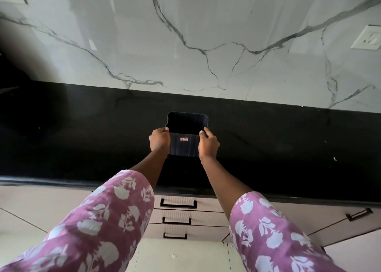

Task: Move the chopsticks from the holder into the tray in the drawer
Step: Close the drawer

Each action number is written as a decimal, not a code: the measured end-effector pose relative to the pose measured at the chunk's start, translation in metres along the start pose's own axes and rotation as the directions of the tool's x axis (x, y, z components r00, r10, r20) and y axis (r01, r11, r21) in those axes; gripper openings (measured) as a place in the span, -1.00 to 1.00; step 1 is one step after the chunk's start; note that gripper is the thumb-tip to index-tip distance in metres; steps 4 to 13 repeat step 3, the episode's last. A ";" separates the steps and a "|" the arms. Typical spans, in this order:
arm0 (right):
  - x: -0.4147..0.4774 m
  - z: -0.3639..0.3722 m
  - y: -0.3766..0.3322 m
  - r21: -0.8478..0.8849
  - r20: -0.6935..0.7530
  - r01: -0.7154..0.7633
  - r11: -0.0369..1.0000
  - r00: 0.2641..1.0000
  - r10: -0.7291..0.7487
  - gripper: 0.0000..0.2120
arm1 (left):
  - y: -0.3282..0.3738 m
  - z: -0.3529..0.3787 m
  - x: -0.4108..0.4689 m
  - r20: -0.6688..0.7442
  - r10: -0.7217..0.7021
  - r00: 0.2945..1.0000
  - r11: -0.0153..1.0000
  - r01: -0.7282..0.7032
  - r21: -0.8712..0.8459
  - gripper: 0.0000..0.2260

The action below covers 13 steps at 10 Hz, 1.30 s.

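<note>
A white marble wall (185, 24) with grey veins is seen behind a black desk (82, 131). On the far left the desk is lost in shadow, and a wide bare stretch of it is seen between that shadow and the hands.

The left hand (159, 140) is closed in a grip on the left side of the holder (186, 146): the thumb is laid on the rim and the fingers are curled round the wall. The holder, a dark box with rounded corners and a small red label (184, 139) on its near wall, is held between both hands over the middle of the desk, well back from the front edge and apart from the wall. Whether it rests on the desk or is lifted cannot be told. Its inside is dark, so it cannot be told if the chopsticks are in it.

The right hand (208, 144) is closed in the same kind of grip on the right side, with the thumb on the rim corner.

Under the front edge, between the forearms, three shut drawers (178, 203) with black handles are stacked. To the right, more bare desk is seen, and a white socket (368, 37) is set in the wall.
</note>
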State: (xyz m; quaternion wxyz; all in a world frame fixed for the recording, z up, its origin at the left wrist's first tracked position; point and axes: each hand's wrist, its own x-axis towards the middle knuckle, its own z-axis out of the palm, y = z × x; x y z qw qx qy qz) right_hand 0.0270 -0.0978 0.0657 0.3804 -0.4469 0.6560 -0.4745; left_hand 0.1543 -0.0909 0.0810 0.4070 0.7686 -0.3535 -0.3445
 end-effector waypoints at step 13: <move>0.013 -0.013 -0.031 -0.375 0.108 0.207 0.904 0.978 -0.179 -0.60 | 0.040 -0.024 -0.005 -0.080 0.046 0.996 0.998 -0.043 0.043 -0.65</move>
